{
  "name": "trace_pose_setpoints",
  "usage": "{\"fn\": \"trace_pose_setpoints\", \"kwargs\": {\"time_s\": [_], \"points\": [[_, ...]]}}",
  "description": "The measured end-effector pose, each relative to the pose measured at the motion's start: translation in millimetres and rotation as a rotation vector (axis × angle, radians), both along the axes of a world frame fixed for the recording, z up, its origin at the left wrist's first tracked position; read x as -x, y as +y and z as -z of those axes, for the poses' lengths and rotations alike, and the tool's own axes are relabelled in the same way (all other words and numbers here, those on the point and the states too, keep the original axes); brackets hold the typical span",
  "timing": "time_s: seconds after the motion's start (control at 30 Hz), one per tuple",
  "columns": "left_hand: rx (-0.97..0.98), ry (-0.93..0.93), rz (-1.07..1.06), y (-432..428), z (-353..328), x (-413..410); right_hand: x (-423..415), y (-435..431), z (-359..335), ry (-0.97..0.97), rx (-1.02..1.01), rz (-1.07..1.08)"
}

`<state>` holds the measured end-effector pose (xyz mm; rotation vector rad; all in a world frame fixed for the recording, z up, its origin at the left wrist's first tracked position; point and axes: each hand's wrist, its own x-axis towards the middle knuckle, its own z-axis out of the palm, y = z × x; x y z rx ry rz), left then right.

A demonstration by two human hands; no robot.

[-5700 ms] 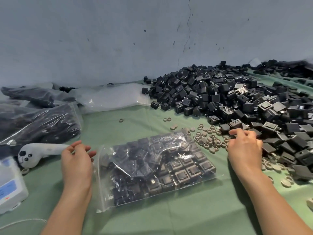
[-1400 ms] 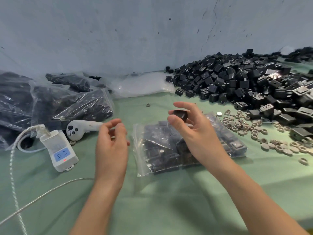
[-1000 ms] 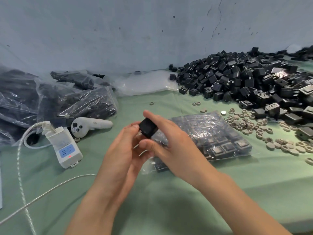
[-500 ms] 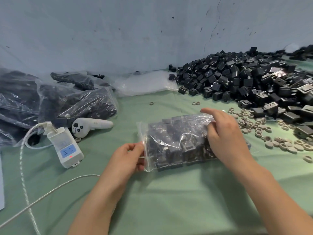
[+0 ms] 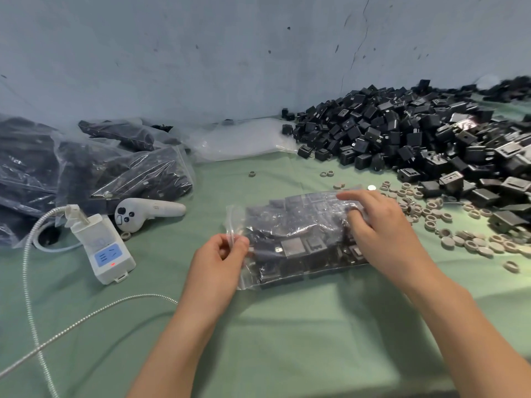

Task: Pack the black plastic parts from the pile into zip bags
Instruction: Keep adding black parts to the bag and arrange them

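A clear zip bag point(image 5: 290, 239) full of black plastic parts lies on the green table in front of me. My left hand point(image 5: 221, 262) pinches the bag's open left edge between thumb and fingers. My right hand point(image 5: 379, 234) rests on the bag's right end, its fingers spread over the top of the bag. The big pile of loose black parts point(image 5: 416, 139) fills the back right of the table, against the wall.
Filled bags point(image 5: 94, 170) are stacked at the left, with empty clear bags point(image 5: 241, 139) by the wall. A white controller point(image 5: 146, 211) and a white device point(image 5: 103, 248) with a metal hose point(image 5: 86, 314) lie left. Beige rings point(image 5: 459, 225) are scattered right.
My right hand carried a black part from the pile side to the bag opening, then moved onto the bag's right end. My left hand took hold of the bag's left edge.
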<state>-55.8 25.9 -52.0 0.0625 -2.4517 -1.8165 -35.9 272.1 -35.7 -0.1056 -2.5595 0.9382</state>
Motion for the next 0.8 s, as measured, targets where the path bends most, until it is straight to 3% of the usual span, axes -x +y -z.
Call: {"fn": "trace_pose_setpoints", "kwargs": {"time_s": [0.2, 0.4, 0.57, 0.8], "points": [[-0.069, -0.013, 0.079, 6.6, -5.8, -3.9, -5.9, -5.3, 2.3, -0.116, -0.153, -0.111], [-0.038, -0.013, 0.045, 7.6, -8.9, -3.5, -7.0, -27.3, -2.3, -0.07, -0.251, -0.181], [-0.052, -0.048, 0.045, 6.9, -6.9, -0.9, -3.1, -48.9, 9.1, -0.19, -0.507, -0.232], [-0.111, -0.042, 0.105, 7.5, -3.0, -0.2, -3.7, -52.3, 10.1, -0.171, -0.507, -0.215]]}}
